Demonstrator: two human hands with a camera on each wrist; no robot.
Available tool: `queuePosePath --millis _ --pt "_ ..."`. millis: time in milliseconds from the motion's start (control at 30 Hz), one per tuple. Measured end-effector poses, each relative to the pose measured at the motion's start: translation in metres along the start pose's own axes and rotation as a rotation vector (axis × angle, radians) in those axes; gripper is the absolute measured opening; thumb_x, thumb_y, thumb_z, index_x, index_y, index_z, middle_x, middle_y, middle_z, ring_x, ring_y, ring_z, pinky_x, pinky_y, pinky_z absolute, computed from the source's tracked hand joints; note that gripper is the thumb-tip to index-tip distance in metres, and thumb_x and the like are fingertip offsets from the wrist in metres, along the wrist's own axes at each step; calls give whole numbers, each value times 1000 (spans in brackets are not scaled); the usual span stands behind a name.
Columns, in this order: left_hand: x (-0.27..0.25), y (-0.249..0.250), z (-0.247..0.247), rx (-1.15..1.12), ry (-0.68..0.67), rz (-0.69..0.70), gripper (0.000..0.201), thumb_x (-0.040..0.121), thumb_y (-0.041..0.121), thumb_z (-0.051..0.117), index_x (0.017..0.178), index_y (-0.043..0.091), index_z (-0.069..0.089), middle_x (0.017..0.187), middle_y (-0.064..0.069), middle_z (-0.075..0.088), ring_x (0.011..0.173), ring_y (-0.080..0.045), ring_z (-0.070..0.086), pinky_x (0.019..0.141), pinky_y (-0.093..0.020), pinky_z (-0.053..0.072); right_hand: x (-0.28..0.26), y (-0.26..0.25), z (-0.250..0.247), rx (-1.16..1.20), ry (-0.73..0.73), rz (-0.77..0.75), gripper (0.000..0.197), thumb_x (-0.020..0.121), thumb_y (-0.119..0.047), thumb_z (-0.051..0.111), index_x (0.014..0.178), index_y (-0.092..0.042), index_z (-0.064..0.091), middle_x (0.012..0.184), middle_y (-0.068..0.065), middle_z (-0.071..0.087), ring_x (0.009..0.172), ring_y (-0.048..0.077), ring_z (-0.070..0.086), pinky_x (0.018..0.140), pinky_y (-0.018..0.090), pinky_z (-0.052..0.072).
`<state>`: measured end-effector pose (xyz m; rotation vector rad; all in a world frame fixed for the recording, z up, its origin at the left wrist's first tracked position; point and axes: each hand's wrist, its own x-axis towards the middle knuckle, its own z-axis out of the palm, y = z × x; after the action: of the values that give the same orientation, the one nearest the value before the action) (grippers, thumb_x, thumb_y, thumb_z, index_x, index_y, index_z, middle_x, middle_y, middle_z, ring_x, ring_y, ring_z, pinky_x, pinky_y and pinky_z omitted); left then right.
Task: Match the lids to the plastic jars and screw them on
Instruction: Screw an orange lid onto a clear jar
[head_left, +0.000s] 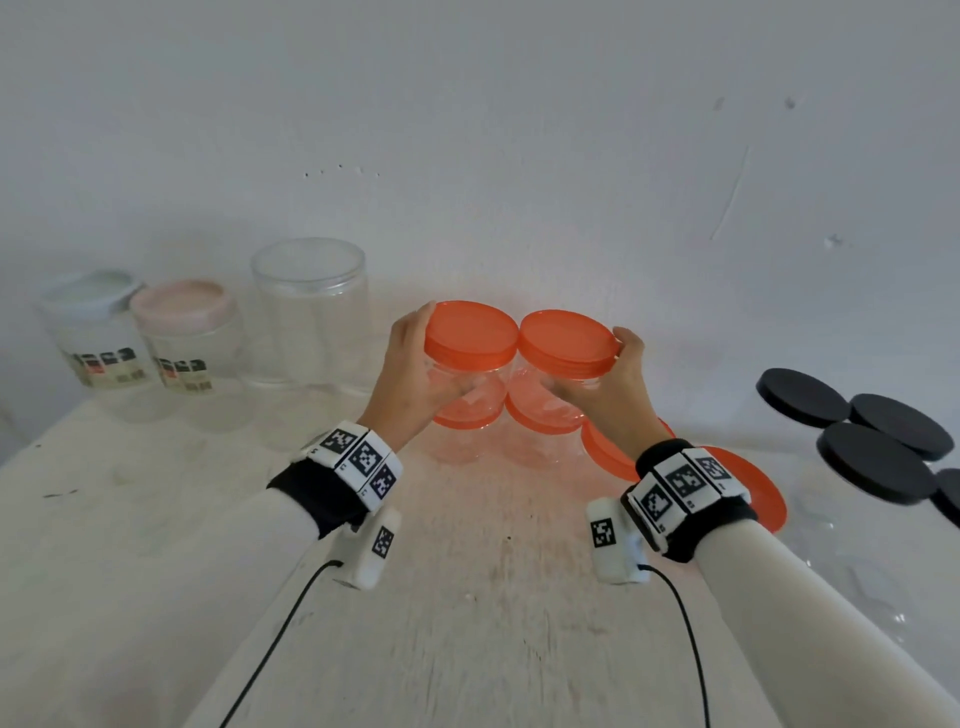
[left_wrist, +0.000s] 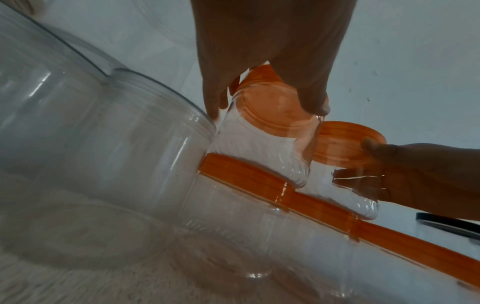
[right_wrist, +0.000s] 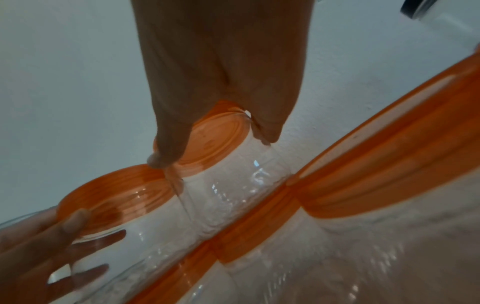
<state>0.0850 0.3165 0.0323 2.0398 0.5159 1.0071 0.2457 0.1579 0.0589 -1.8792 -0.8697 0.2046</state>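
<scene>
White bench (head_left: 130, 545) against a pale wall (head_left: 519, 104), seen from its near edge. Largest item: a tall clear open jar (head_left: 310, 317) at the back, left of centre. To its left, toward the back left corner, stand two labelled clear jars, one capped with a pink lid (head_left: 179, 305), the other with a pale blue lid (head_left: 87, 292).

Centre, toward the back: two pairs of stacked clear jars with orange lids. Each upper jar rests on the orange lid of a lower jar, as the wrist views show. The left hand (head_left: 410, 374) grips the left upper jar (head_left: 470, 382) just under its orange lid (head_left: 470, 330), fingers and thumb curled round the body. The right hand (head_left: 613, 384) grips the right upper jar (head_left: 545, 389) likewise, thumb at the rim of that jar's orange lid (head_left: 566, 340). The two upper lids touch edge to edge.

Behind the right wrist, more orange lids (head_left: 753, 488) show, partly hidden. Toward the right edge, a cluster of black lids (head_left: 878, 462) sits on clear jars that are hard to make out.
</scene>
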Motion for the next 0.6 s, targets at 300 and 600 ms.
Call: queuePosePath --millis 300,600 --pt "5 -7 6 287 2 307 76 78 51 57 136 4 39 144 -8 34 138 -19 23 114 -34 22 10 15 -4 -131 -186 69 100 70 -25 81 141 -5 13 139 8 36 127 22 39 93 26 35" --pt "3 -17 6 523 -52 407 111 52 49 84 137 6 27 140 -20 34 139 -36 18 114 -44 18 9 16 -5 -230 -315 100 97 69 -18 82 137 -3 15 136 8 41 105 10 40 85 22 35"
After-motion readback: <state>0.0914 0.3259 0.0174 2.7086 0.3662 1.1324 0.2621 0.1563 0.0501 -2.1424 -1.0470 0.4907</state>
